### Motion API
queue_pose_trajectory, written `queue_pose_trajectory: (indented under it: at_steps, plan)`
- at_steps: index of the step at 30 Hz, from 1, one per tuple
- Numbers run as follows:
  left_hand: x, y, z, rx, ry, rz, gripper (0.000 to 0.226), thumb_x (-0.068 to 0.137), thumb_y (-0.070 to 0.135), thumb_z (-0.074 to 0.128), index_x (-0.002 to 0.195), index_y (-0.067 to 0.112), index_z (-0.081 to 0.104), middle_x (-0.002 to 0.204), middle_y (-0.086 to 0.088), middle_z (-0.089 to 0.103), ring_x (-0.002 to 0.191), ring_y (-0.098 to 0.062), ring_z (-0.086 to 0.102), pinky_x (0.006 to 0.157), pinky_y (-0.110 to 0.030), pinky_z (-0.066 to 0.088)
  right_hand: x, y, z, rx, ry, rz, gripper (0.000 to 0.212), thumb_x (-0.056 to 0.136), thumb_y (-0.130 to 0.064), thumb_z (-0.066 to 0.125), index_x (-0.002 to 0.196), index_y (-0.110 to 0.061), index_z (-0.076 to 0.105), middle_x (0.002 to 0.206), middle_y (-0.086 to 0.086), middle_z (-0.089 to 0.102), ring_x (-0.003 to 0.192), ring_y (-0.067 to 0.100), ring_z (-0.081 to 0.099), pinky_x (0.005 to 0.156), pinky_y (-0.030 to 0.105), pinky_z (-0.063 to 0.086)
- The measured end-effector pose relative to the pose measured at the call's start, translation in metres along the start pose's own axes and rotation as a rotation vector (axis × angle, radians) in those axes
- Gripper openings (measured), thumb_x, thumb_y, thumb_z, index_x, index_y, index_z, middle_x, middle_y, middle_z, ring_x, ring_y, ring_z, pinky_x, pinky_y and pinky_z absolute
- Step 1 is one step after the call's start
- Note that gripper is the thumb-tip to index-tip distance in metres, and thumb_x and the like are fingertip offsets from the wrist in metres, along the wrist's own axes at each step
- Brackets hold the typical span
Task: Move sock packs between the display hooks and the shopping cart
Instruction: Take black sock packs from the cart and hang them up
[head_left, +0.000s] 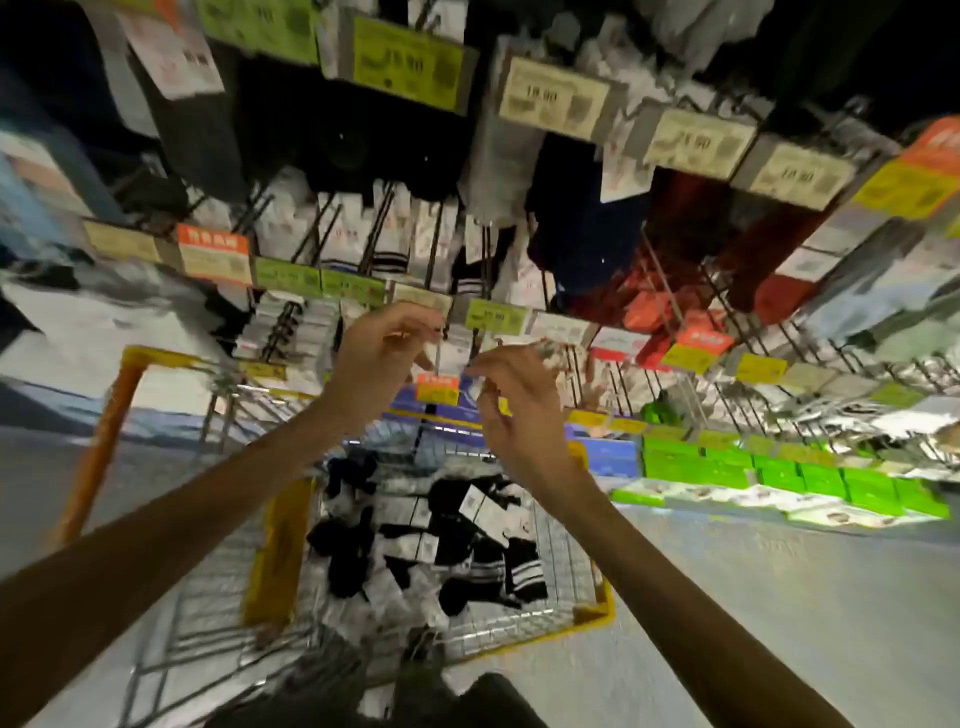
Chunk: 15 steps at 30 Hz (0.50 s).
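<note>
Both hands are raised at the sock display. The left hand (382, 353) curls its fingers (415, 325) at the tip of a display hook (444, 332); blur hides whether they actually grip it. Just to its right, the right hand (514, 405) pinches the edge of a pale sock pack (457, 351) hanging above an orange price tag (438, 389). Nearer, below the arms, the wire shopping cart (597, 613) holds a heap of black and white sock packs (467, 540). Green boxes (779, 473) line the low shelf on the right.

Green boxes (727, 467), price tags (408, 65), floor (779, 597)
</note>
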<state>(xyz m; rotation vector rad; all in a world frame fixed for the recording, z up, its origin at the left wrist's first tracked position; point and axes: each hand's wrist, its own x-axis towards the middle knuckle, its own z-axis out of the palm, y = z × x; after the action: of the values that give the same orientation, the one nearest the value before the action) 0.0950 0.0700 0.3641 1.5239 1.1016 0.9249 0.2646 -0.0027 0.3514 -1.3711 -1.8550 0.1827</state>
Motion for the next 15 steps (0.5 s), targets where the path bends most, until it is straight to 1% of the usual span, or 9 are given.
queue_pose_trajectory:
  at_steps: [3,5,6,8,9,10,12,13,15]
  plan:
    - [-0.029,-0.07,0.026,0.083,-0.064,-0.172,0.011,0.093,0.005,0.057,0.095,0.012,0.066,0.079,-0.011,0.066,0.055,-0.003,0.062,0.049,-0.015,0.047,-0.08,0.037,0.047,0.046,-0.25,0.323,0.03,0.088,-0.013,0.043,0.096,-0.001,0.068,0.098,0.019,0.064,0.093,0.033,0.059,0.079,0.037,0.044]
    - [-0.039,-0.119,0.05,0.158,-0.088,-0.261,0.013,0.088,0.015,0.057,0.093,0.012,0.069,0.077,-0.009,0.067,0.053,-0.003,0.059,0.05,-0.012,0.044,-0.122,0.064,0.079,0.081,-0.407,0.528,0.029,0.087,-0.011,0.047,0.099,0.001,0.07,0.104,0.022,0.065,0.098,0.039,0.061,0.085,0.041,0.046]
    - [-0.043,-0.142,0.062,0.163,-0.111,-0.316,0.012,0.089,0.013,0.057,0.09,0.014,0.068,0.075,-0.008,0.066,0.052,-0.003,0.059,0.05,-0.012,0.045,-0.141,0.079,0.096,0.069,-0.496,0.593,0.028,0.087,-0.007,0.049,0.104,0.003,0.069,0.109,0.025,0.064,0.104,0.04,0.06,0.089,0.043,0.046]
    - [-0.051,-0.187,0.085,0.163,-0.134,-0.426,0.023,0.094,0.002,0.052,0.084,0.019,0.064,0.078,-0.008,0.064,0.05,-0.002,0.061,0.054,-0.02,0.052,-0.175,0.106,0.127,0.007,-0.666,0.67,0.031,0.09,-0.002,0.05,0.117,0.003,0.064,0.121,0.025,0.061,0.114,0.039,0.055,0.097,0.041,0.04]
    - [-0.058,-0.208,0.095,0.178,-0.131,-0.48,0.024,0.096,0.001,0.049,0.086,0.017,0.064,0.083,-0.009,0.066,0.055,-0.005,0.063,0.058,-0.026,0.055,-0.192,0.119,0.14,-0.002,-0.736,0.715,0.033,0.09,-0.002,0.05,0.12,0.003,0.063,0.122,0.025,0.06,0.115,0.038,0.055,0.097,0.041,0.041]
    - [-0.064,-0.226,0.104,0.204,-0.132,-0.528,0.021,0.097,0.002,0.048,0.093,0.011,0.066,0.09,-0.013,0.067,0.063,-0.014,0.065,0.061,-0.028,0.056,-0.206,0.134,0.153,-0.003,-0.777,0.767,0.033,0.09,-0.003,0.051,0.12,0.002,0.062,0.121,0.024,0.06,0.114,0.038,0.055,0.094,0.043,0.043]
    - [-0.077,-0.268,0.116,0.239,-0.166,-0.596,0.022,0.096,-0.001,0.046,0.106,0.001,0.066,0.097,-0.018,0.067,0.072,-0.024,0.064,0.054,-0.019,0.053,-0.236,0.161,0.175,-0.017,-0.861,0.83,0.031,0.09,-0.005,0.052,0.119,0.003,0.061,0.119,0.024,0.061,0.111,0.037,0.056,0.09,0.046,0.046]
    - [-0.084,-0.286,0.122,0.247,-0.177,-0.62,0.023,0.095,-0.003,0.045,0.106,0.0,0.066,0.095,-0.019,0.067,0.07,-0.024,0.063,0.049,-0.014,0.049,-0.252,0.173,0.184,-0.023,-0.893,0.857,0.031,0.09,-0.007,0.053,0.119,0.003,0.06,0.119,0.024,0.061,0.111,0.037,0.056,0.09,0.046,0.047]
    - [-0.095,-0.322,0.132,0.275,-0.192,-0.651,0.023,0.092,-0.004,0.046,0.1,0.003,0.066,0.09,-0.02,0.069,0.067,-0.025,0.065,0.048,-0.019,0.05,-0.282,0.193,0.199,-0.026,-0.945,0.927,0.031,0.09,-0.01,0.055,0.118,0.004,0.06,0.115,0.026,0.063,0.11,0.04,0.058,0.09,0.048,0.049]
